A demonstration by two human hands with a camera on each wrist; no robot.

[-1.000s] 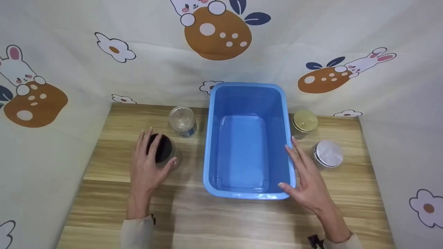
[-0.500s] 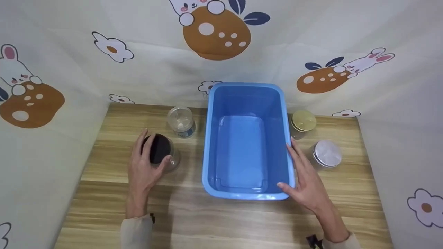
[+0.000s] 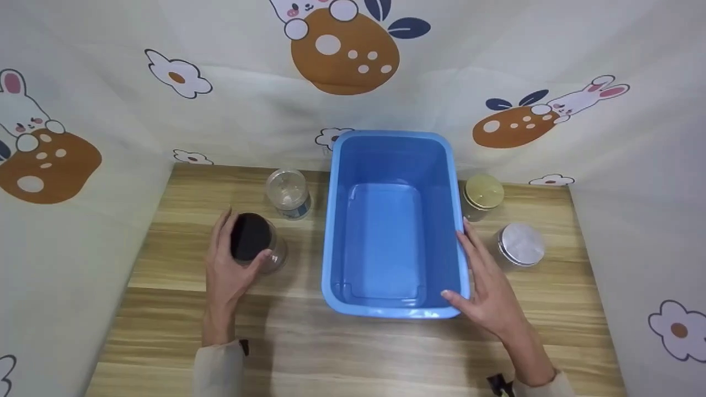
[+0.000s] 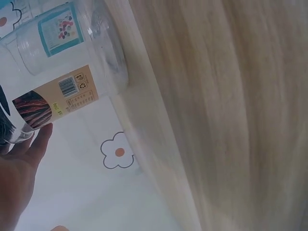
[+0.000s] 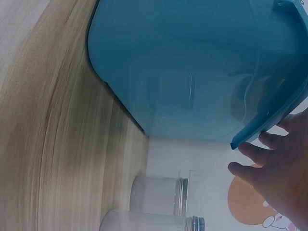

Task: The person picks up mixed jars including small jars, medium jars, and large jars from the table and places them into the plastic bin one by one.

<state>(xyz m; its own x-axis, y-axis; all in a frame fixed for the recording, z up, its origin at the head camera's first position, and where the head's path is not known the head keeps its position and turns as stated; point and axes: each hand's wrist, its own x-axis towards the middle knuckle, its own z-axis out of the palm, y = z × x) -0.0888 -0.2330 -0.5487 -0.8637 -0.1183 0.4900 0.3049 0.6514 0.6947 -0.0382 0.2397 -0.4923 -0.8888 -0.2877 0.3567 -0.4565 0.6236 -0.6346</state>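
My left hand point(image 3: 229, 270) is at a clear jar with a black lid point(image 3: 252, 238) at the left. Its fingers curve along the lid's left side and the thumb lies on the right. The left wrist view shows the jar's tan label point(image 4: 62, 98) with a barcode; the jar stands upright on the table. A deep blue plastic tub point(image 3: 328, 231) stands mid-table, its inside bare. My right hand point(image 3: 491, 292) touches the tub's right rim with nearly straight fingers, the thumb near the front corner. In the right wrist view, the fingertips point(image 5: 248, 149) meet the rim.
Behind the black-lidded jar is a clear-topped jar point(image 3: 289, 193). Right of the tub stand a gold-lidded jar point(image 3: 484, 192) and a silver-lidded jar point(image 3: 522, 244). A patterned cloth point(image 3: 248, 110) encloses the wooden table point(image 3: 342, 358) at the back and sides.
My left fingers have slid off the top of the black lid to its left side, leaving more of the lid showing. The right hand and tub keep their place.
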